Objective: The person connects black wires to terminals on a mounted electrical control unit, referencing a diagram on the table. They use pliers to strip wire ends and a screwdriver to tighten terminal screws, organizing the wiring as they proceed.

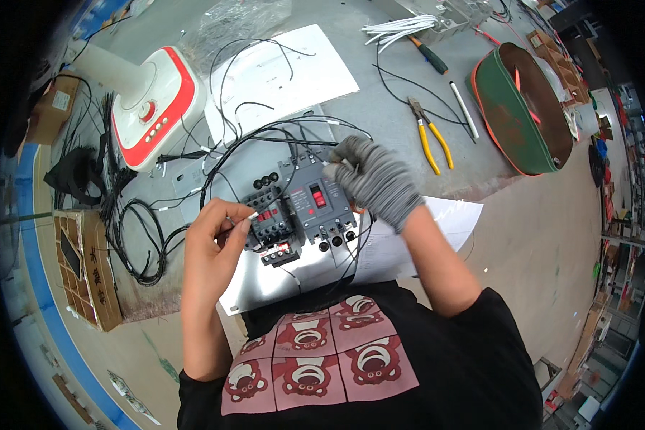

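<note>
Wiring step: your bare left hand [218,233] pinches a wire end [249,215] at the contactor [271,223]; gloved right hand [376,179] grips a wire over the breaker [321,202]; seat ends squarely.

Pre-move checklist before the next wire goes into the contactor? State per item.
1. Left hand has a grip on the white-sleeved wire end: ok.
2. Wire end is at the contactor terminals: ok; seated or not, cannot tell.
3. Gloved right hand rests on the top of the grey breaker: ok.
4. Metal mounting plate lies flat on the bench: ok.
5. Black wires loop across the work area: not ok.
6. Yellow-handled pliers lie within reach: ok.
</note>
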Available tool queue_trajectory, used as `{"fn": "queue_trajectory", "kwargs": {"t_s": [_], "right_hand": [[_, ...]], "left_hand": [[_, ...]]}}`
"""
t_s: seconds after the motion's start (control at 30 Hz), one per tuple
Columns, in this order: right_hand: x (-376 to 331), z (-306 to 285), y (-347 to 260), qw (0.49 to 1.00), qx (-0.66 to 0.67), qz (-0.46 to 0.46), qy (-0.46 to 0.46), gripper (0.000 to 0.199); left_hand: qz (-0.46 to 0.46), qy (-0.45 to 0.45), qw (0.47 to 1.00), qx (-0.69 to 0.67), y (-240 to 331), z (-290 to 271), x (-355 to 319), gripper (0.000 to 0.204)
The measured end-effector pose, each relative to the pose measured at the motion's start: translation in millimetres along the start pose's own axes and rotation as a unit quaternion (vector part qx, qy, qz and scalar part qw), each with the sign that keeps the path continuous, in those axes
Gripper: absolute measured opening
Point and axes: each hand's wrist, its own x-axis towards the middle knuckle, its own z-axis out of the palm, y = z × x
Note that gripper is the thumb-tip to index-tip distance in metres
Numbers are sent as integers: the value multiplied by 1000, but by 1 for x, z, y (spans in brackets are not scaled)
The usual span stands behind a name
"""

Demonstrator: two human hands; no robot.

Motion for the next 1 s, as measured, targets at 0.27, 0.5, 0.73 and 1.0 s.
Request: {"fn": "queue_trajectory", "kwargs": {"t_s": [0.27,0.5,0.73,1.0], "right_hand": [[-3,17,20,983,-87,-109,121,16],[-7,-3,20,974,224,28,-25,19],[-31,13,15,991,119,-34,49,20],[-20,-19,2,981,187,29,-46,22]], "left_hand": [[-32,-38,999,16,5,-9,-6,7],[21,-89,992,88,10,-10,-3,9],[151,-126,972,131,33,-8,36,11],[322,-156,897,258,53,58,85,19]]}}
